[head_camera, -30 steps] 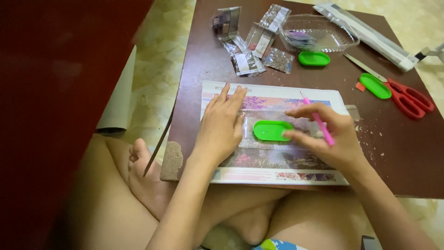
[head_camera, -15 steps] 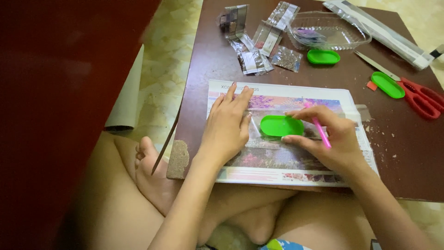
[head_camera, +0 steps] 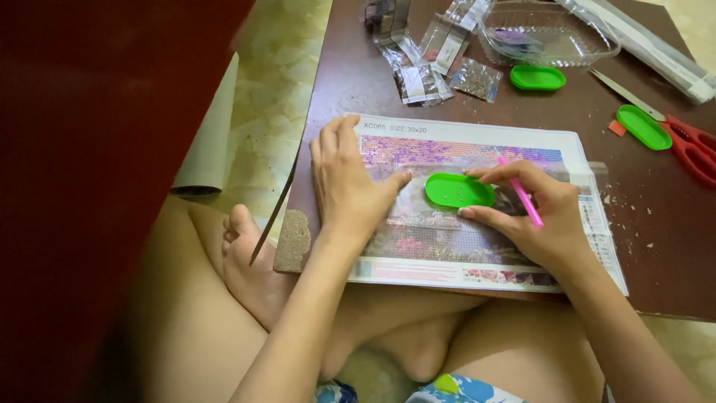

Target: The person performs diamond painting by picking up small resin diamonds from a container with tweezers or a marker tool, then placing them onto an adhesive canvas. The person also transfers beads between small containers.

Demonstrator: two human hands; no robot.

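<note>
A printed bead-art canvas [head_camera: 447, 246] lies on the low brown table [head_camera: 350, 82] in front of me. My left hand [head_camera: 347, 183] rests flat on the canvas's left part, fingers together. My right hand [head_camera: 533, 216] holds a pink pen [head_camera: 522, 195] and touches a small green oval tray [head_camera: 459, 190] that sits on the canvas, with a few tiny beads in it.
Small plastic bead packets [head_camera: 421, 56] and a clear plastic box [head_camera: 548, 33] lie at the table's far side. Two more green trays [head_camera: 537, 77] [head_camera: 644, 127] and red-handled scissors [head_camera: 682, 138] are at right. A paper roll [head_camera: 212, 134] lies on the floor at left.
The view has shifted slightly. My right hand and the green tray stay together on the canvas, and my left hand remains flat beside them.
</note>
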